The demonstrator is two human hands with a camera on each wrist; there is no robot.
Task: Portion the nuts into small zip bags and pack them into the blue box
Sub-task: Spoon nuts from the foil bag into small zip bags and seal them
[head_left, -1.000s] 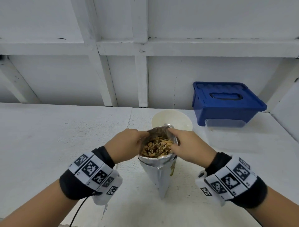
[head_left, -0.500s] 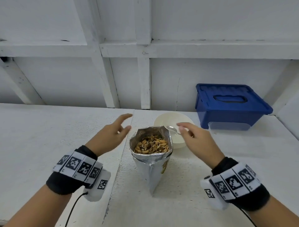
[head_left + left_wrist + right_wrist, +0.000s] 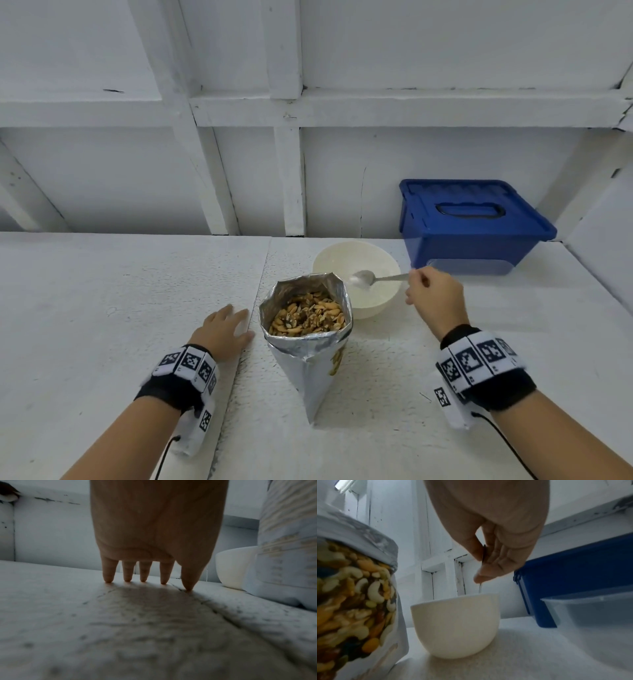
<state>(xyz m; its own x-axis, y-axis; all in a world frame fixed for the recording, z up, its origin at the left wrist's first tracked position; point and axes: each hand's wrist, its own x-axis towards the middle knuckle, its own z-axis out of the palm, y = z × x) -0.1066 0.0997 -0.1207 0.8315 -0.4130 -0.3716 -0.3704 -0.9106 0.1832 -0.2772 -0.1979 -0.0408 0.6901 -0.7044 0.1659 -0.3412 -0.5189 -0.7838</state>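
I pinch the spoon (image 3: 373, 278) in my right hand (image 3: 434, 298) over the bowl (image 3: 376, 305) to scoop from the nut bag (image 3: 308, 346) — left hand (image 3: 222, 330) spread flat, holding nothing.

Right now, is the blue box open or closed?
Closed. In the head view the lid sits flat on the blue box, covering its whole top, handle lying down.

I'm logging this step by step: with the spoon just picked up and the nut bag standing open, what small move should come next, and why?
Probably swing the spoon from above the bowl into the open nut bag for a scoop. The right hand pinches the handle, the spoon looks empty, and the nuts lie exposed. The left hand rests on the table beside the bag, and could steady it.
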